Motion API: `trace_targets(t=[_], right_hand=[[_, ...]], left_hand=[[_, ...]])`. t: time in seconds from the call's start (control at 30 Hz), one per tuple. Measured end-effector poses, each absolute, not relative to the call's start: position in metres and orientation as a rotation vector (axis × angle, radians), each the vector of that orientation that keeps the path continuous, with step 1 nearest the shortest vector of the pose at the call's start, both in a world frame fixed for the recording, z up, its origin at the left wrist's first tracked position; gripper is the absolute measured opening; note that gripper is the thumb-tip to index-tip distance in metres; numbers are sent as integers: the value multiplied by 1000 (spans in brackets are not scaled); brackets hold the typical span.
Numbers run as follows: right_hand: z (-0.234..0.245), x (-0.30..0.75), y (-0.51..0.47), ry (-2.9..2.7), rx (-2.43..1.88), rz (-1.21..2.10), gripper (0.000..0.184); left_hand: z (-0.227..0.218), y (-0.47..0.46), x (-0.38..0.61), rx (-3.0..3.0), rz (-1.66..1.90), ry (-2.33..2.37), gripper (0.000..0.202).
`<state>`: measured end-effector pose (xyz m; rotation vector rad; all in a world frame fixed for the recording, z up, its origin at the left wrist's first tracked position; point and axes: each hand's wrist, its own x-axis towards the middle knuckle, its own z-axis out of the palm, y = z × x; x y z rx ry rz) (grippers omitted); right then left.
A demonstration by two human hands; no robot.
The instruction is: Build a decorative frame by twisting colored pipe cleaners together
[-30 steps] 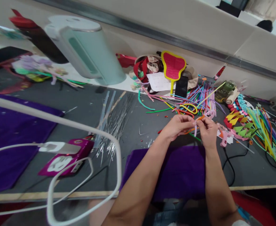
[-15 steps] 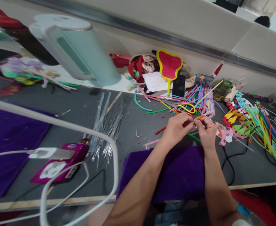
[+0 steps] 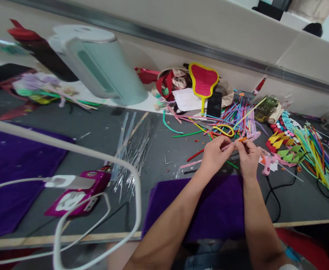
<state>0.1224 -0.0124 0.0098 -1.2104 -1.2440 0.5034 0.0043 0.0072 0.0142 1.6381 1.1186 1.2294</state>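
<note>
My left hand (image 3: 216,154) is closed in a pinch, with a fuzzy pink pipe cleaner (image 3: 192,163) running through it and sticking out to the left above the tabletop. Close beside it, my right hand (image 3: 248,156) pinches a small orange piece (image 3: 241,139) between thumb and fingers; a pink fuzzy end (image 3: 254,135) shows just beyond it. The fingertips of both hands nearly meet and partly hide the work. Under the wrists lies a folded purple cloth (image 3: 209,210). Red (image 3: 195,155) and green (image 3: 232,164) pipe cleaners lie near the hands.
Bundled pipe cleaners (image 3: 244,116), a phone (image 3: 214,104) and a red-and-yellow fan shape (image 3: 204,80) are behind. A pink glue gun (image 3: 268,165) lies right. Left are silvery wires (image 3: 136,153), a magenta power box (image 3: 77,195), a white cable (image 3: 138,195) and a kettle (image 3: 108,67).
The pink pipe cleaner's left end has risen off the table and tilted, with its shadow now below. My hands stay together, shifting slightly right. The view has moved slightly.
</note>
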Motion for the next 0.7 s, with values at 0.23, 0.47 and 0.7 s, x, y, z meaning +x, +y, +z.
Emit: trace_targets(t=[0.23, 0.47, 0.7], right_hand=[[10, 119, -14, -1253, -1212, 512, 17], [9, 121, -13, -1229, -1223, 493, 19], [8, 120, -13, -1221, -1263, 472, 22]], left_hand=[[26, 10, -6, 1183, 959, 777, 25], [22, 14, -7, 969, 983, 693, 27], [22, 12, -4, 1009, 1062, 724, 23]])
